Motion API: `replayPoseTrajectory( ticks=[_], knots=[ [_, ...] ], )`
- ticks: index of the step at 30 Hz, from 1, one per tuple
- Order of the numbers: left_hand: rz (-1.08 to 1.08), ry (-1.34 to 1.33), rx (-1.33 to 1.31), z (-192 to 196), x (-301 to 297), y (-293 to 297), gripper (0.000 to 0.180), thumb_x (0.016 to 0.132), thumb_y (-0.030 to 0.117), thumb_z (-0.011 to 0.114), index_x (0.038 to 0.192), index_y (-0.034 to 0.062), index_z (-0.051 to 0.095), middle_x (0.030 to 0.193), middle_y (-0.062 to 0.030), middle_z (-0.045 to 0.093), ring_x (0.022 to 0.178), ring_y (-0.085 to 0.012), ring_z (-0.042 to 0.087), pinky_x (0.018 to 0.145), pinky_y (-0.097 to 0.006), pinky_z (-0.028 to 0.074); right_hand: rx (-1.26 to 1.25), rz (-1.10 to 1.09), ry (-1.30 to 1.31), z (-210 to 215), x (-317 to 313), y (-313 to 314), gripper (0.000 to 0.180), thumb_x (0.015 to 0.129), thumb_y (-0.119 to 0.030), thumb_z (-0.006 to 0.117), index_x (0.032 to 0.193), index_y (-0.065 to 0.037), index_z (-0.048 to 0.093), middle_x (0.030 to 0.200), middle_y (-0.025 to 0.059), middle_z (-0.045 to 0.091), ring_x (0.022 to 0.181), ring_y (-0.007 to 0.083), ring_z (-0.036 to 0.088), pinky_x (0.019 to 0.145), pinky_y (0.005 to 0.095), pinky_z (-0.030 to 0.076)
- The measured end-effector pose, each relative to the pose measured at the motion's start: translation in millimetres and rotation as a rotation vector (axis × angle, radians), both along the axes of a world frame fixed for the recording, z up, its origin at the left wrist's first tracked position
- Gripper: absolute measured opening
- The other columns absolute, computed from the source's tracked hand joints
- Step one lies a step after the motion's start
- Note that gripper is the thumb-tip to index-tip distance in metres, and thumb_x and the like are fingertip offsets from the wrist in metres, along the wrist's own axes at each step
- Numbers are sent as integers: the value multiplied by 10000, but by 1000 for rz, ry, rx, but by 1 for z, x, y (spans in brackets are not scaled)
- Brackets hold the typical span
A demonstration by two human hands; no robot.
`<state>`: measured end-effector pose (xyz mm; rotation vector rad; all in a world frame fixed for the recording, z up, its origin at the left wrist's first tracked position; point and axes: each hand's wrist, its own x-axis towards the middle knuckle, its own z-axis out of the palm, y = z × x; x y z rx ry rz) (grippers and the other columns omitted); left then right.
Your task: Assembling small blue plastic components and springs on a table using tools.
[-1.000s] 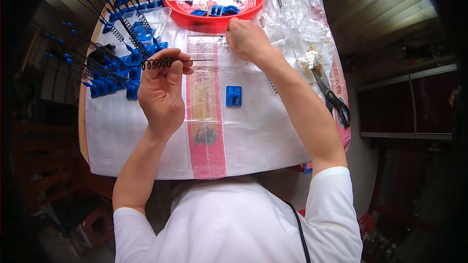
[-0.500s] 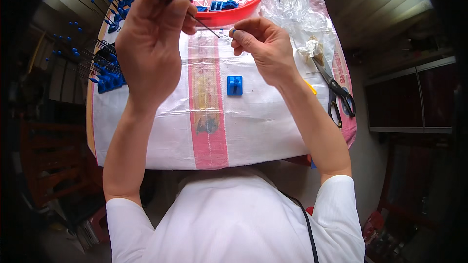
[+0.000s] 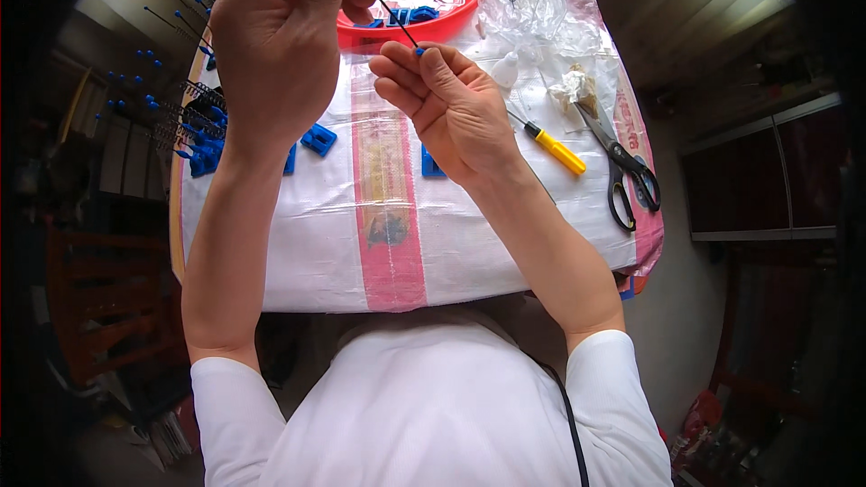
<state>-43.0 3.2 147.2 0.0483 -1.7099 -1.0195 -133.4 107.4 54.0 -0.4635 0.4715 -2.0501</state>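
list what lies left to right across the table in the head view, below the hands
blue pin-and-spring pieces → blue clip → red stripe of the cover → yellow-handled screwdriver → black scissors

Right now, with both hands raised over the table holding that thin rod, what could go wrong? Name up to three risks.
1. The thin black rod is pinched only at its ends by the left hand and right hand; it might bend or slip.
2. Its small blue tip could drop among the blue parts below.
3. The scissors lie near the table edge, where an elbow might knock them off.
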Motion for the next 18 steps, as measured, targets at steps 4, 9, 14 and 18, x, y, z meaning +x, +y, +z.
replayPoseTrajectory(
  ticks=[4, 9, 14, 18],
  knots=[
    [-18, 11, -3, 3, -2, 1, 224, 1016, 200, 601, 1098, -9, 606, 773, -33, 640, 634, -73, 577, 573, -216, 491, -66, 45, -74, -5, 2, -2, 228, 1009, -169, 566, 1121, 25, 608, 1136, 199, 686, 1066, 312, 690, 918, 400, 613],
    [-34, 7, -8, 3, -4, 1, 206, 1017, 187, 598, 1095, -4, 607, 769, -26, 636, 642, -68, 574, 571, -214, 491, -87, 92, -128, -3, 3, -1, 240, 1010, -193, 564, 1119, 16, 606, 1145, 190, 684, 1081, 314, 684, 938, 404, 604],
    [-78, -5, -4, -1, -7, 0, 201, 1021, 179, 589, 1098, -7, 603, 793, -29, 637, 657, -68, 578, 574, -209, 496, -88, 99, -134, -6, 1, 1, 255, 1016, -217, 563, 1121, 11, 601, 1124, 181, 688, 1074, 300, 683, 941, 402, 596],
    [-72, -16, 4, -3, -9, 2, 207, 1023, 178, 585, 1102, -12, 599, 807, -32, 636, 663, -69, 580, 577, -210, 503, -61, 86, -151, -7, 3, 3, 261, 1020, -229, 561, 1117, 9, 601, 1090, 171, 690, 1036, 283, 690, 917, 392, 597]
  ],
)
